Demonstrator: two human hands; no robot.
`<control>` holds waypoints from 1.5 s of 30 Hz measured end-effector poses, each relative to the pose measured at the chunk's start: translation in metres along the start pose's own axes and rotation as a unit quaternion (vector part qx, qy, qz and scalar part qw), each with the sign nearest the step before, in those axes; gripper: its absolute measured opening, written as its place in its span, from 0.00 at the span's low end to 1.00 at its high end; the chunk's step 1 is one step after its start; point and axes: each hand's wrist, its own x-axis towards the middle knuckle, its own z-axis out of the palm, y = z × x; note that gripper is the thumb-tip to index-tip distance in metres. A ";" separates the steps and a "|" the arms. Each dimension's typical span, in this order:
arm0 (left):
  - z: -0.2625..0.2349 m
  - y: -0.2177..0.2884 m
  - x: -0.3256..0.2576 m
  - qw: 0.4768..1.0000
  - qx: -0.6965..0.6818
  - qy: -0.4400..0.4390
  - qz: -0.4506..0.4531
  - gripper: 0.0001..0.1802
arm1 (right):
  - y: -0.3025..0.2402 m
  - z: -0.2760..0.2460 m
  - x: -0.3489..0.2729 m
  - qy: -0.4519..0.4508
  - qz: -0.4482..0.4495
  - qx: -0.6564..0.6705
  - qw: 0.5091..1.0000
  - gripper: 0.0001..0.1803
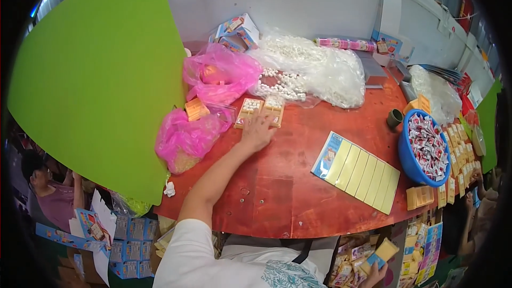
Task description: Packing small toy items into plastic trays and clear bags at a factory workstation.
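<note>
My left hand [258,132] reaches across the red table, its fingers spread over the near end of two small tan plastic trays [246,113] set side by side. White pellet-like pieces sit in the trays' far sections. Low at the right, below the table edge, my right hand [376,274] is closed on a small tan box [386,249] with a blue part. Under that hand lie many similar tan packs [349,261] with coloured labels. Loose white pieces [285,85] spill from a clear plastic bag [341,77] beyond the trays.
Pink plastic bags [221,77] crowd the trays' left, beside a tall green panel [101,74]. A sheet of yellow strips [365,173] lies right of centre. Farther right stand a blue basin [402,154] of small packets and a dark cup [394,119]. People work at both sides.
</note>
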 end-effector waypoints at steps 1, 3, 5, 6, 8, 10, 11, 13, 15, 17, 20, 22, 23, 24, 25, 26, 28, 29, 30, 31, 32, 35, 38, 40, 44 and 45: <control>0.003 -0.010 0.007 0.997 0.031 -0.062 -0.043 0.34 | 0.004 -0.008 -0.007 0.035 -0.028 -0.136 0.990 0.25; 0.013 -0.024 0.012 0.995 0.053 -0.077 -0.047 0.35 | 0.021 -0.026 -0.015 0.067 -0.060 -0.270 0.959 0.33; 0.016 -0.024 0.010 0.991 0.073 -0.096 -0.051 0.35 | 0.049 -0.042 -0.013 0.134 -0.049 -0.407 0.902 0.30; 0.018 -0.019 0.006 0.991 0.070 -0.101 -0.053 0.36 | 0.059 -0.045 -0.009 0.156 -0.017 -0.444 0.882 0.25; 0.017 -0.002 -0.008 0.990 0.068 -0.113 -0.049 0.36 | 0.073 -0.046 0.000 0.126 0.012 -0.506 0.853 0.23; 0.016 0.012 -0.027 0.992 0.047 -0.111 -0.048 0.36 | 0.104 -0.053 0.026 0.093 0.115 -0.570 0.808 0.25; 0.018 0.020 -0.037 0.993 0.026 -0.105 -0.045 0.36 | 0.123 -0.066 0.041 0.089 0.187 -0.576 0.791 0.34; 0.006 0.032 -0.069 0.994 0.021 -0.099 -0.051 0.37 | 0.143 -0.065 0.063 0.102 0.090 -0.539 0.831 0.33; -0.003 0.043 -0.100 0.994 0.013 -0.095 -0.053 0.37 | 0.137 -0.051 0.086 0.104 -0.029 -0.472 0.875 0.32; -0.010 0.069 -0.125 0.996 0.014 -0.076 -0.032 0.38 | 0.082 -0.022 0.082 0.123 -0.133 -0.390 0.903 0.27; -0.015 0.088 -0.166 0.997 0.025 -0.072 -0.022 0.39 | -0.018 0.068 0.071 0.095 -0.265 -0.329 0.901 0.25; -0.014 0.096 -0.173 0.997 0.014 -0.073 -0.004 0.39 | -0.070 0.112 0.057 0.051 -0.306 -0.320 0.895 0.24; -0.014 0.096 -0.174 0.997 0.013 -0.072 -0.006 0.39 | -0.087 0.130 0.049 0.005 -0.344 -0.316 0.884 0.24; -0.013 0.096 -0.172 0.997 0.005 -0.071 -0.008 0.39 | -0.099 0.152 0.042 -0.017 -0.375 -0.334 0.865 0.23; -0.014 0.095 -0.171 0.997 -0.003 -0.070 -0.013 0.39 | -0.111 0.174 0.034 -0.041 -0.406 -0.352 0.843 0.22; -0.015 0.094 -0.170 0.998 0.002 -0.067 -0.013 0.39 | -0.121 0.197 0.026 -0.092 -0.404 -0.330 0.848 0.21; -0.015 0.088 -0.169 0.998 0.006 -0.065 -0.017 0.39 | -0.147 0.246 0.007 -0.181 -0.421 -0.310 0.833 0.20; -0.016 0.085 -0.170 0.998 0.014 -0.060 -0.023 0.39 | -0.160 0.270 -0.001 -0.221 -0.441 -0.309 0.813 0.20; -0.016 0.083 -0.169 0.998 0.025 -0.053 -0.021 0.39 | -0.164 0.290 -0.004 -0.249 -0.460 -0.301 0.797 0.20; -0.016 0.082 -0.169 0.998 0.022 -0.054 -0.020 0.39 | -0.164 0.311 -0.005 -0.276 -0.478 -0.292 0.781 0.19; -0.015 0.078 -0.167 0.998 0.032 -0.045 -0.020 0.39 | -0.164 0.332 -0.005 -0.301 -0.483 -0.281 0.773 0.20; -0.014 0.070 -0.156 0.998 0.043 -0.026 -0.029 0.39 | -0.160 0.395 0.002 -0.339 -0.486 -0.255 0.764 0.21; -0.014 0.066 -0.145 0.998 0.042 -0.005 -0.036 0.39 | -0.163 0.453 0.016 -0.353 -0.478 -0.254 0.763 0.23; -0.013 0.066 -0.138 0.998 0.043 0.010 -0.034 0.39 | -0.166 0.488 0.025 -0.352 -0.475 -0.266 0.761 0.24; -0.005 0.068 -0.126 0.998 0.055 0.013 -0.003 0.39 | -0.164 0.537 0.035 -0.347 -0.464 -0.327 0.747 0.27; -0.003 0.069 -0.124 0.999 0.042 0.005 0.004 0.39 | -0.162 0.543 0.038 -0.353 -0.440 -0.360 0.743 0.27</control>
